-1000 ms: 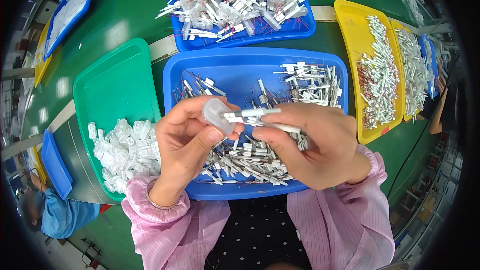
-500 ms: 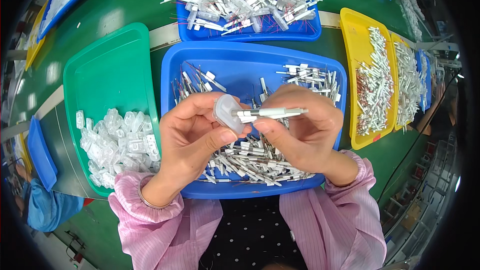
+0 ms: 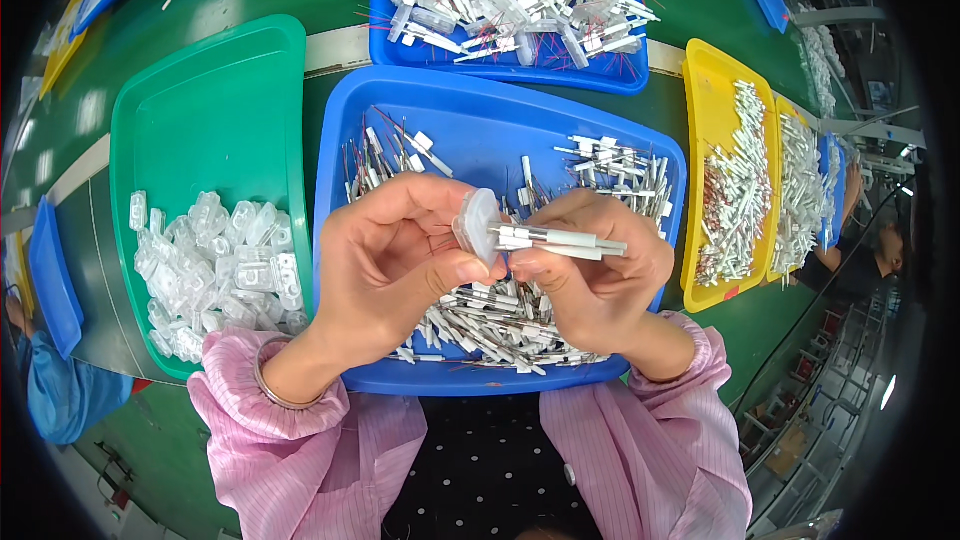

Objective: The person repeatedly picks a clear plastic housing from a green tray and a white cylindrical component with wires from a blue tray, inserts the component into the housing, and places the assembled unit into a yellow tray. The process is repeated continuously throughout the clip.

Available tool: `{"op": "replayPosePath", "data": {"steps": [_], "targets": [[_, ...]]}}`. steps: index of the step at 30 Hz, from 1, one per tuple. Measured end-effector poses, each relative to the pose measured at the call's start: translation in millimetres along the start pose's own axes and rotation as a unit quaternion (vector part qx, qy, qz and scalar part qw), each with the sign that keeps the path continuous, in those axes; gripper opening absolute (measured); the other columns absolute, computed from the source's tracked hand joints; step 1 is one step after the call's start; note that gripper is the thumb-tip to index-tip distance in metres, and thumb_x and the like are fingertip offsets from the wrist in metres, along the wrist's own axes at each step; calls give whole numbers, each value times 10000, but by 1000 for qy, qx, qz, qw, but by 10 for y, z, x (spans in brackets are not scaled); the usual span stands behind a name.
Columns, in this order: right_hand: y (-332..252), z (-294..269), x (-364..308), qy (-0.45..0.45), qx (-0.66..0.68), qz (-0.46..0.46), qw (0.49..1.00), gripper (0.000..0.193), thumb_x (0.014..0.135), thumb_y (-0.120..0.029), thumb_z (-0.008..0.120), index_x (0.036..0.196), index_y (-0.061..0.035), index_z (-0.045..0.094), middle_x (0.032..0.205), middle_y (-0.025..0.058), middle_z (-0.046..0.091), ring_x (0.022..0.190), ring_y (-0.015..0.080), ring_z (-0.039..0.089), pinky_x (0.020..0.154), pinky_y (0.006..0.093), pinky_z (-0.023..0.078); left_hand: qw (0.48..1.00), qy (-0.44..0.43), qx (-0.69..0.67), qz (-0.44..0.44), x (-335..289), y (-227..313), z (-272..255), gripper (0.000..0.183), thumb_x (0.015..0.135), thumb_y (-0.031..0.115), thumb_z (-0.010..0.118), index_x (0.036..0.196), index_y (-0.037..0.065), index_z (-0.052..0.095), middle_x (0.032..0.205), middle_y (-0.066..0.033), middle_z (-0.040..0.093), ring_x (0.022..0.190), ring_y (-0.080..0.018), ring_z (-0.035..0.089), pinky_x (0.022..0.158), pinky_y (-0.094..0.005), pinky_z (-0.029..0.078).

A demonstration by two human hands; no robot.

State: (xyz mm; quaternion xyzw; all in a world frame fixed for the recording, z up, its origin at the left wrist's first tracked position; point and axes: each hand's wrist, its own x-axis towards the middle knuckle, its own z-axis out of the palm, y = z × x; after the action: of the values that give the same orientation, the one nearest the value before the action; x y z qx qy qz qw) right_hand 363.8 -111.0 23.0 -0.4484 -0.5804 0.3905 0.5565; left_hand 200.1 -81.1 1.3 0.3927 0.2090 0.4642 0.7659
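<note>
My left hand (image 3: 372, 280) is closed on a translucent plastic cap (image 3: 482, 224), pinching its rim between thumb and fingers. Several slim white-and-grey rods (image 3: 575, 242) stick out of the cap toward the right. The thumb and fingers of my right hand (image 3: 615, 285) grip these rods close to the cap. Thin red wires show on the cap's left side, by my left fingers. Both hands are above a blue tray (image 3: 480, 90), which holds many similar rods with thin wires (image 3: 500, 330) in loose heaps.
To the left, a green tray (image 3: 205, 55) contains a pile of clear plastic caps (image 3: 225, 260). Beyond the blue tray, another blue tray (image 3: 600, 75) is heaped with capped rods and red wires. Yellow trays (image 3: 700, 140) of rods stand at right. Another person's blue sleeve (image 3: 75, 390) shows at far left.
The cap has turned more edge-on and shifted slightly right along with the rods. Red wires now show behind it. The whole view has shifted a little.
</note>
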Motion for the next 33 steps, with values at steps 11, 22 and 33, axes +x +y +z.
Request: {"op": "replayPosePath", "data": {"steps": [11,22,33], "targets": [[118,-58,73,-36,-88,-157,983,178,695,34,688,860,1,632,697,101,642,581,171,609,472,243,463,995,-6,-80,-65,-4,-36,-33,320,815,-16,585,1114,-56,478,958,-156,597,836,-200,611,723,-313,515],[204,-918,1252,31,-184,61,981,206,797,-206,653,756,-6,624,616,-35,527,541,27,390,498,190,293,982,62,133,-116,115,47,-84,286,877,139,546,1132,14,506,998,-81,590,871,-140,567,742,-273,463],[319,-742,1481,65,-447,13,892,215,785,-190,658,873,-18,564,583,18,515,539,68,452,521,230,375,579,92,809,32,-243,700,-133,164,632,-34,550,788,2,581,756,-136,558,689,-304,564,554,-371,456]]}}
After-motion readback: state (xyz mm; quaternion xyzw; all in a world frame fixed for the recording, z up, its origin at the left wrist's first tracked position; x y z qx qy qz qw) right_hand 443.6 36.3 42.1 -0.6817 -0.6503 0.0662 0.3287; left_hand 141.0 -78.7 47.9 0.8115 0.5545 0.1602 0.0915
